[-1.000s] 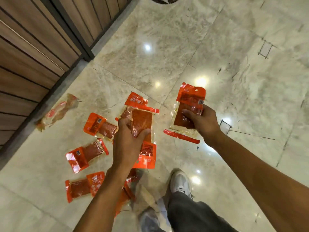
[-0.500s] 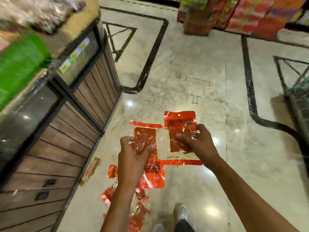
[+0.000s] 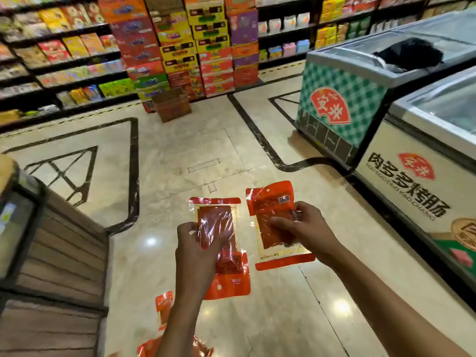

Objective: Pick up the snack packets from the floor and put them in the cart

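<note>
My left hand (image 3: 197,256) grips a red and clear snack packet (image 3: 224,266), held upright in front of me. A second red snack packet (image 3: 270,210) is pinched in my right hand (image 3: 306,229), just to the right of the first. Both packets hang well above the marble floor. More red snack packets (image 3: 163,304) lie on the floor low in the view, partly hidden behind my left forearm. No cart is in view.
A wooden display counter (image 3: 51,253) stands close on the left. Chest freezers (image 3: 422,161) line the right side. Stacked cartons and an open cardboard box (image 3: 172,104) sit by the shelves ahead, across the open marble floor (image 3: 185,150).
The view has swung up from the floor to the shop aisle. Both hands have risen with their packets, and most floor packets have dropped out of sight.
</note>
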The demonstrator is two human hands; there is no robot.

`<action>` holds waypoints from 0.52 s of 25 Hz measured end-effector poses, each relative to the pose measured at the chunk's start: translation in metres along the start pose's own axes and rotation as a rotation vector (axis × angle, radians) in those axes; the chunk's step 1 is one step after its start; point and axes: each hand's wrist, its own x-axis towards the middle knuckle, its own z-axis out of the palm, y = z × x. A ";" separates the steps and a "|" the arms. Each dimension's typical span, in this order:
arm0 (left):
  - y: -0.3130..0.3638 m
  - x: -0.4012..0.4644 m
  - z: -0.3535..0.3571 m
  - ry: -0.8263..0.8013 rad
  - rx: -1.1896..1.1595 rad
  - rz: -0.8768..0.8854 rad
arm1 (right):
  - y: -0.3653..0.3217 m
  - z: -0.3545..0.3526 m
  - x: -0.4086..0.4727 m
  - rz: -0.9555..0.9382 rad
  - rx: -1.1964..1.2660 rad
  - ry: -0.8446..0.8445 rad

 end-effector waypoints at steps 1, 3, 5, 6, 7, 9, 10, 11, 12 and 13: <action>0.010 -0.014 0.024 -0.025 0.005 0.016 | 0.006 -0.032 -0.013 0.005 0.004 0.036; 0.029 -0.044 0.073 -0.086 0.024 0.033 | 0.019 -0.100 -0.045 0.003 0.013 0.131; 0.053 -0.081 0.129 -0.174 0.044 0.060 | 0.032 -0.172 -0.085 0.009 0.048 0.228; 0.065 -0.100 0.156 -0.218 0.037 0.080 | 0.039 -0.205 -0.106 0.009 0.064 0.274; 0.075 -0.119 0.182 -0.257 0.033 0.103 | 0.046 -0.236 -0.126 0.009 0.080 0.327; 0.093 -0.157 0.231 -0.345 0.020 0.129 | 0.061 -0.292 -0.164 0.029 0.117 0.420; 0.097 -0.172 0.252 -0.387 0.009 0.125 | 0.068 -0.314 -0.179 0.048 0.136 0.452; 0.104 -0.188 0.275 -0.435 0.004 0.129 | 0.076 -0.338 -0.197 0.065 0.161 0.491; 0.111 -0.202 0.296 -0.478 0.005 0.132 | 0.082 -0.359 -0.213 0.079 0.184 0.532; 0.119 -0.214 0.317 -0.520 0.007 0.139 | 0.090 -0.380 -0.227 0.087 0.197 0.574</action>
